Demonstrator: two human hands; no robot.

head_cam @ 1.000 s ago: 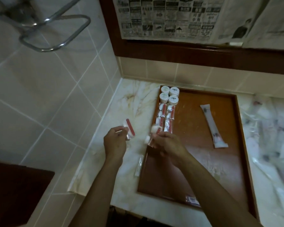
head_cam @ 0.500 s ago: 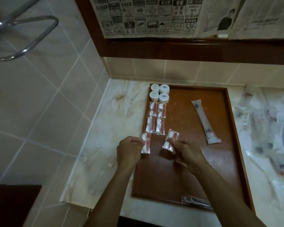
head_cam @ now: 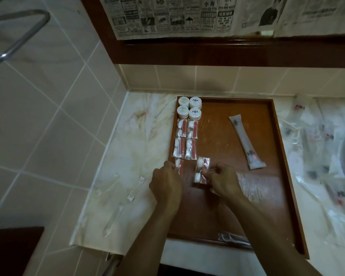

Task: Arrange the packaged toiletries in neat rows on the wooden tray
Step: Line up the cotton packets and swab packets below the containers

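While both hands are down at the near left part of the tray, here's how everything is laid out:

Wooden tray [head_cam: 275, 176]: set flat on the marble counter [head_cam: 127, 140], pushed up close to the tiled back wall.

Round tubs [head_cam: 189, 107]: four white-lidded ones, packed two by two in the tray's far left corner.

Sachet rows [head_cam: 185, 142]: four clear packets with red strips and white puffs, lined up in two columns just below the tubs, pretty tidy.

Left hand [head_cam: 165, 186]: fingers are curled and pinched on a sachet [head_cam: 179, 166] at the tray's left edge, right under the left column; most of the packet is hidden by the knuckles.

Right hand [head_cam: 223, 182]: thumb and fingertips are clamped on the lower edge of a second sachet [head_cam: 202, 170], which is held slightly tilted and a bit right of the second column. Can't be told whether it's lying flat on the wood or lifted.

Long pouch [head_cam: 246, 145]: white, laid diagonally on the tray's right half, well apart from the rows.

Dark packet [head_cam: 235, 239]: seen overlapping the tray's near rim.

Loose clear packets [head_cam: 134, 189]: a few scattered on the counter left of the tray.

Blurry pile [head_cam: 323, 156]: more wrapped items on the counter to the right, too smeared to identify.
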